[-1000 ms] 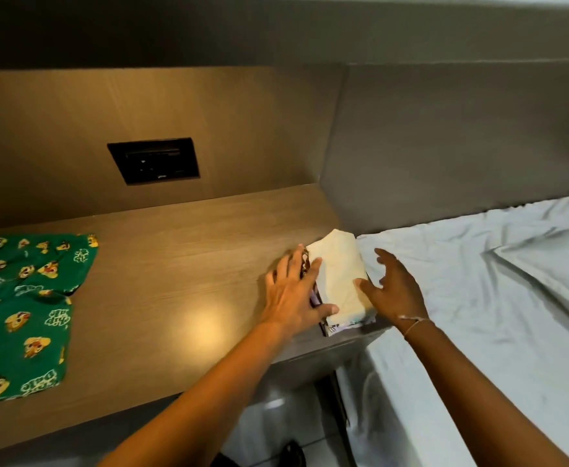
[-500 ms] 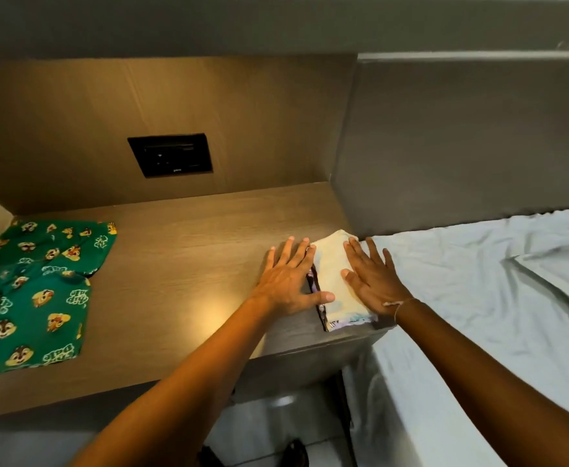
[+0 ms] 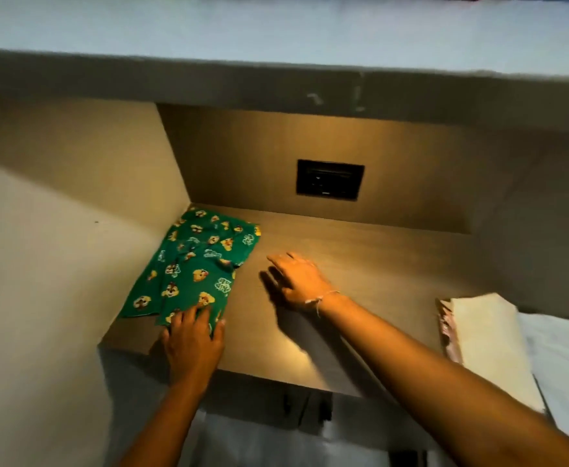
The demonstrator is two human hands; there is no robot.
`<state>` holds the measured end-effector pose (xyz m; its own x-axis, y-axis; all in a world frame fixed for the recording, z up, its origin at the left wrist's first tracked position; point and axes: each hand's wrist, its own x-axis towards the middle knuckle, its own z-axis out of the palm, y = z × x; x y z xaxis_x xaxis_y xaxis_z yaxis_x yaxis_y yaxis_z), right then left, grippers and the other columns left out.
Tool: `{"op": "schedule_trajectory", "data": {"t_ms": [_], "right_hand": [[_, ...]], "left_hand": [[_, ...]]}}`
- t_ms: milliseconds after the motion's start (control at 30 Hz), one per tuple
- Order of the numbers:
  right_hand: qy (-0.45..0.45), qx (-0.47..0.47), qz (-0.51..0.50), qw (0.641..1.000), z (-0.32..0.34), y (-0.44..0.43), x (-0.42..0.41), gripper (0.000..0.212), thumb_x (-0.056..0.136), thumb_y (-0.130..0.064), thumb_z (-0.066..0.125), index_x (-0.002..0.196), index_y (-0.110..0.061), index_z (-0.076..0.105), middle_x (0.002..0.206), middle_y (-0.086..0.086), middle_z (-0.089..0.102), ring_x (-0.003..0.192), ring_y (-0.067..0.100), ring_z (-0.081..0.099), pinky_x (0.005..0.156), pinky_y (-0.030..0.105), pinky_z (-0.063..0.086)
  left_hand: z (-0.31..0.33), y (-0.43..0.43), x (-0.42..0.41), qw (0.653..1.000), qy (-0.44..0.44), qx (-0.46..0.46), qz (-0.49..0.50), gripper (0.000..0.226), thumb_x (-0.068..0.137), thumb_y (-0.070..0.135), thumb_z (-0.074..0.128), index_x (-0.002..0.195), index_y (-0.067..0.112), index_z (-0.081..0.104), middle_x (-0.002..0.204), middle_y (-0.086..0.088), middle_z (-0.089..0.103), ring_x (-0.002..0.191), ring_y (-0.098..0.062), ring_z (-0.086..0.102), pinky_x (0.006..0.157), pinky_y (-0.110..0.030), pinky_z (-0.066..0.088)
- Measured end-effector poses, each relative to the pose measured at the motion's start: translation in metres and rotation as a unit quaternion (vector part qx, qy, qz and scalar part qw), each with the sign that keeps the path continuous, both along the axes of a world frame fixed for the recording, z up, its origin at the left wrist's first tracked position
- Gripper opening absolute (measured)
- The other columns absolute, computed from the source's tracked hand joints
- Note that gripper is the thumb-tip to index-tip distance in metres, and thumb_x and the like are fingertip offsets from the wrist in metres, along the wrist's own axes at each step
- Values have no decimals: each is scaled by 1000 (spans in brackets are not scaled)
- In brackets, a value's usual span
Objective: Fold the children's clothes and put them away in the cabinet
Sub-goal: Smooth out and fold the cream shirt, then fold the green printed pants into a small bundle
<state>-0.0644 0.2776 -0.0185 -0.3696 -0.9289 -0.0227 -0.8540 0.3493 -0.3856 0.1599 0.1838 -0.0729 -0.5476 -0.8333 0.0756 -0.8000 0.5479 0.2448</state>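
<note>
A green children's garment (image 3: pixel 194 264) printed with cartoon animals lies spread on the left end of the wooden shelf (image 3: pixel 370 264). My left hand (image 3: pixel 192 345) rests on its near hem, fingers pressed on the cloth. To the right of the garment my right hand (image 3: pixel 298 281) hovers over the bare wood with its fingers spread and nothing in it. A folded cream cloth (image 3: pixel 488 345) on a small folded stack sits at the shelf's right end, away from both hands.
A dark socket panel (image 3: pixel 329 179) is set in the back wall of the niche. A side wall (image 3: pixel 57 264) closes the left. White bed sheets (image 3: pixel 566 352) lie at the right, and an overhang (image 3: pixel 276 79) runs above the shelf.
Both hands left the folded cream stack and moved left to the green garment. My view swung left, so the stack now lies at the right edge.
</note>
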Motion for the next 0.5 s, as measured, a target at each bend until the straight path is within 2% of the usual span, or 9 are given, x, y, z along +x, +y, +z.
{"op": "schedule_trajectory", "data": {"t_ms": [67, 133, 200, 267, 333, 433, 500], "right_hand": [[45, 32, 38, 998, -8, -46, -5, 53, 95, -26, 52, 145, -24, 36, 145, 9, 45, 132, 31, 40, 104, 49, 41], [81, 77, 75, 991, -18, -77, -13, 53, 95, -27, 54, 145, -31, 36, 151, 7, 38, 138, 33, 32, 107, 54, 37], [94, 102, 92, 986, -25, -92, -18, 48, 94, -27, 55, 140, -35, 43, 154, 2, 35, 142, 33, 25, 111, 56, 30], [92, 48, 78, 992, -31, -92, -19, 35, 92, -26, 55, 126, -34, 56, 142, -1, 50, 137, 31, 34, 107, 51, 34], [112, -8, 65, 992, -38, -77, -14, 23, 90, -25, 56, 112, -31, 61, 126, -1, 61, 127, 29, 44, 102, 46, 37], [93, -61, 40, 993, -43, -39, -3, 16, 89, -21, 59, 104, -26, 60, 121, 6, 63, 126, 28, 48, 114, 51, 28], [75, -115, 13, 990, -27, -11, 3, 8, 90, -25, 57, 98, -25, 58, 107, 7, 67, 109, 26, 58, 112, 50, 31]], "left_hand": [[-6, -9, 19, 999, 23, -23, -20, 32, 85, 35, 51, 95, 15, 72, 101, -9, 69, 93, -33, 59, 75, -45, 45], [-10, -17, 38, 997, 56, -23, -45, 33, 84, 36, 44, 87, 17, 71, 94, -4, 69, 85, -28, 59, 67, -40, 48], [-14, -23, 52, 993, 95, -15, -72, 31, 85, 38, 43, 87, 20, 69, 93, 1, 67, 85, -24, 58, 66, -38, 49], [-14, -30, 62, 988, 123, 6, -90, 27, 88, 39, 43, 89, 23, 65, 91, 4, 65, 85, -20, 57, 66, -37, 49], [-11, -34, 68, 984, 151, 39, -91, 23, 89, 40, 41, 89, 26, 60, 87, 3, 63, 81, -20, 57, 63, -35, 48], [8, -32, 74, 970, 204, 111, -75, 7, 94, 30, 50, 91, 36, 53, 80, 4, 61, 73, -10, 60, 58, -24, 46], [32, -36, 78, 955, 251, 142, -71, 22, 94, 15, 57, 92, 37, 54, 78, 8, 64, 73, -5, 62, 55, -15, 45]]}}
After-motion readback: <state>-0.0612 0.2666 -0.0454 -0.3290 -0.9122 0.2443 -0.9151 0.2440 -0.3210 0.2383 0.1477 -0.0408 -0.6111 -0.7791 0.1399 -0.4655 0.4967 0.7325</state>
